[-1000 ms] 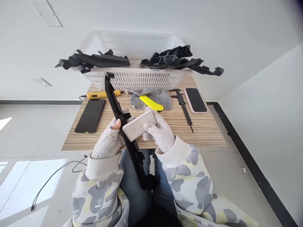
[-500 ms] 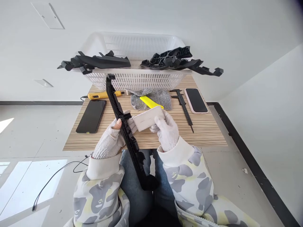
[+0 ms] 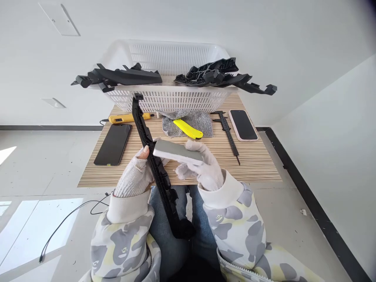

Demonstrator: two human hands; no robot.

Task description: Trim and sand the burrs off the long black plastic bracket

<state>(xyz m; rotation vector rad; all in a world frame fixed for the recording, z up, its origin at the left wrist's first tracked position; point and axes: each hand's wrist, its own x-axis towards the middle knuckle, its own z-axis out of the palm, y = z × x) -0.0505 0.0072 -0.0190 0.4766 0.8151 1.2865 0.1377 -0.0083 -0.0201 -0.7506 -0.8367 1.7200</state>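
Note:
My left hand [image 3: 135, 172], in a light knitted glove with the thumb tip bare, is closed around a long black plastic trim part [image 3: 158, 168]. The part slants from near the basket down over my lap, its ribbed side showing. My right hand [image 3: 207, 168], gloved too, grips a flat sanding sponge [image 3: 176, 150] with a grey face and white sides. The grey face is turned up, and the sponge's left end is right by the trim part; whether they touch I cannot tell. The left fingers are mostly hidden behind the part.
A white plastic basket [image 3: 170, 96] holds several black trim parts [image 3: 129, 77] across its rim. On the table [image 3: 255, 168] lie a yellow utility knife [image 3: 188, 129] on a grey cloth [image 3: 207, 123], a caliper [image 3: 228, 133], a pink-edged phone [image 3: 243, 125], a black phone [image 3: 113, 145] and a yellow corded tool [image 3: 122, 118].
My right hand has turned the sponge from its pale side to grey face up and brought it left and slightly lower, closer to the trim part. My left hand stays nearly still.

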